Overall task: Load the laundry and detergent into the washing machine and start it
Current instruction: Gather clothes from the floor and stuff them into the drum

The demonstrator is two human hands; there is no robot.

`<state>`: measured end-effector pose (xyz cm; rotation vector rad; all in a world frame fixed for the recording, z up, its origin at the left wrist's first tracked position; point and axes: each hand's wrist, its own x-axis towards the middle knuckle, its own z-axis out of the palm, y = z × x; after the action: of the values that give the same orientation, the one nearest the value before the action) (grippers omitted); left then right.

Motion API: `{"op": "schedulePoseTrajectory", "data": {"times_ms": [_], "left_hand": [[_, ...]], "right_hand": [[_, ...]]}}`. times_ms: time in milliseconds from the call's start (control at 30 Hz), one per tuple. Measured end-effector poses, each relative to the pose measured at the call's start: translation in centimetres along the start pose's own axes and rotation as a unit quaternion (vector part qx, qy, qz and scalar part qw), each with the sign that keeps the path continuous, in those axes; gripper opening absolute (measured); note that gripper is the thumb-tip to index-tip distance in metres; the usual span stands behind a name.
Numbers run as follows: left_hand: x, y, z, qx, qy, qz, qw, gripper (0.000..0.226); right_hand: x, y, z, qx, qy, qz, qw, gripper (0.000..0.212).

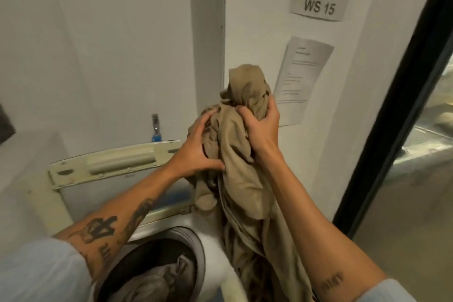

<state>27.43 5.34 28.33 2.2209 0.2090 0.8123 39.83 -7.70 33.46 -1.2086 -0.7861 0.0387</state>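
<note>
A bunched tan garment [235, 159] hangs in the air above a top-loading washing machine [210, 247]. My left hand [196, 147] grips its left side with the thumb pressed into the cloth. My right hand [259, 127] grips the upper part from the right, fingers curled into the folds. The garment's long tail trails down past the right of the drum opening [157, 267]. Inside the drum lies some grey laundry [169, 277]. The raised lid [115, 162] stands open behind the drum.
A white wall rises close behind the machine, with a small tap with a blue fitting [155, 130]. Two paper notices, one reading WS 15 [318, 6], are stuck to the wall on the right. A black-framed glass door [392, 105] stands at the right.
</note>
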Motion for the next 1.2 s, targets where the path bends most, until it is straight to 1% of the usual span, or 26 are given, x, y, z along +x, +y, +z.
{"op": "schedulePoseTrajectory", "data": {"times_ms": [33,67,100,133,200,233,300,333,367,433,467,500,567,600,667,733,800,867,933,1000,1067,1133,1200], "left_hand": [[-1.1,-0.6,-0.8,0.039,0.001,-0.019,0.999,0.136],[-2.2,-1.0,-1.6,0.046,0.011,-0.049,0.998,0.142],[-3.3,-0.9,-2.6,0.032,0.019,-0.075,0.996,0.139],[-4.0,-0.8,-3.4,0.018,0.023,-0.1,0.995,0.127],[-5.3,-0.2,-5.5,0.011,0.06,-0.125,0.99,0.091],[-5.8,0.1,-6.7,0.008,0.095,-0.124,0.988,0.076],[-6.7,0.4,-9.2,0.015,0.162,-0.093,0.982,0.067],[-7.3,0.2,-10.6,0.029,0.174,-0.075,0.981,0.067],[-7.9,0.0,-11.9,0.048,0.17,-0.056,0.983,0.073],[-9.2,-1.0,-14.4,0.104,0.131,-0.015,0.986,0.085],[-9.8,-1.6,-15.3,0.137,0.105,-0.002,0.985,0.085],[-10.4,-2.2,-16.2,0.166,0.076,0.009,0.983,0.08],[-11.5,-3.8,-17.8,0.231,0.024,0.03,0.972,0.066],[-11.9,-4.5,-18.5,0.279,0.004,0.035,0.96,0.061],[-12.7,-6.0,-19.8,0.382,-0.043,0.031,0.923,0.058],[-13.6,-7.6,-20.3,0.466,-0.096,0.031,0.879,0.054],[-14.5,-9.3,-19.4,0.52,-0.135,0.022,0.843,0.047],[-15.4,-10.9,-17.4,0.539,-0.186,-0.014,0.821,0.047],[-16.7,-13.0,-15.4,0.548,-0.231,-0.046,0.803,0.048],[-18.4,-15.1,-13.6,0.549,-0.245,-0.059,0.797,0.052],[-20.4,-17.8,-12.0,0.547,-0.269,-0.084,0.788,0.059],[-22.6,-20.4,-10.4,0.534,-0.277,-0.11,0.791,0.065],[-24.9,-23.0,-8.6,0.533,-0.277,-0.113,0.792,0.069]], "right_hand": [[-0.3,-0.8,1.9,0.017,-0.008,-0.006,1.0,0.047],[-0.8,-1.6,3.8,0.035,-0.017,-0.007,0.999,0.05],[-1.2,-2.1,5.6,0.053,-0.028,-0.001,0.998,0.053],[-1.5,-2.3,7.2,0.072,-0.04,0.014,0.997,0.058],[-2.2,-2.5,10.4,0.12,-0.067,0.058,0.989,0.066],[-2.5,-2.5,11.9,0.16,-0.074,0.087,0.98,0.07],[-3.4,-2.3,14.3,0.253,-0.08,0.142,0.954,0.072],[-3.9,-2.0,15.4,0.287,-0.088,0.158,0.941,0.072],[-4.2,-1.6,16.3,0.31,-0.099,0.168,0.931,0.071],[-4.8,-0.4,17.6,0.324,-0.132,0.179,0.919,0.075],[-5.0,0.3,17.9,0.313,-0.151,0.177,0.921,0.078],[-5.2,1.2,18.0,0.288,-0.171,0.171,0.927,0.081],[-5.5,3.2,17.9,0.198,-0.215,0.158,0.943,0.081],[-5.8,4.3,17.7,0.139,-0.245,0.151,0.947,0.081],[-6.7,6.4,16.6,0.03,-0.303,0.145,0.941,0.083],[-7.7,8.9,15.2,-0.024,-0.339,0.15,0.928,0.083],[-8.9,11.4,13.9,-0.06,-0.366,0.153,0.916,0.077],[-10.5,13.9,13.2,-0.1,-0.399,0.166,0.896,0.08],[-11.9,16.7,13.1,-0.107,-0.422,0.179,0.882,0.087],[-13.2,19.1,13.3,-0.116,-0.442,0.181,0.871,0.094],[-14.6,21.6,13.7,-0.134,-0.458,0.169,0.862,0.106],[-16.2,24.1,14.0,-0.148,-0.466,0.155,0.859,0.117],[-18.1,26.9,14.1,-0.144,-0.468,0.144,0.86,0.118]]}}
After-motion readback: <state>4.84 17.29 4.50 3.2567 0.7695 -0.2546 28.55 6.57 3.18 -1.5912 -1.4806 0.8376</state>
